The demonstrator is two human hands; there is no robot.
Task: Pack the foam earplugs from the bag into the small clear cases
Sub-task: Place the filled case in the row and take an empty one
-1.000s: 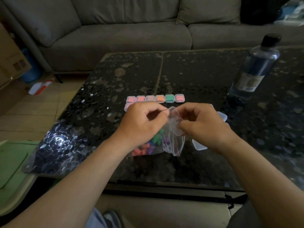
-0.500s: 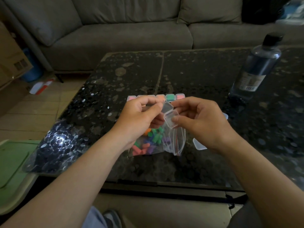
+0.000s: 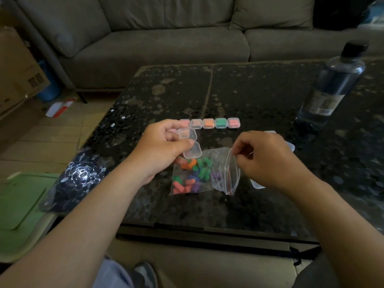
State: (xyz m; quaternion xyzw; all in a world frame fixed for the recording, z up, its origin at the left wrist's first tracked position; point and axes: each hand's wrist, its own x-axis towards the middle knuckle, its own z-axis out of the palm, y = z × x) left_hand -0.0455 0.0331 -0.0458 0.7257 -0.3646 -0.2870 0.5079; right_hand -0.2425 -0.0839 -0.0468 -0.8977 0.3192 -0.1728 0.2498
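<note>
Foam earplugs point(image 3: 192, 173) lie loose in the zip bag point(image 3: 222, 161) on the table point(image 3: 249, 90), just below both hands. The left hand point(image 3: 162, 148) pinches an open clear case point(image 3: 192, 151), its lid swung up. The right hand point(image 3: 268, 161) pinches the edge of the bag's mouth and lifts it. The plugs look light and squashy, so a gentle fingertip pinch at mid-length should do. The thin bag is floppy and needs holding open. Filled cases point(image 3: 209, 123) sit in a row beyond.
</note>
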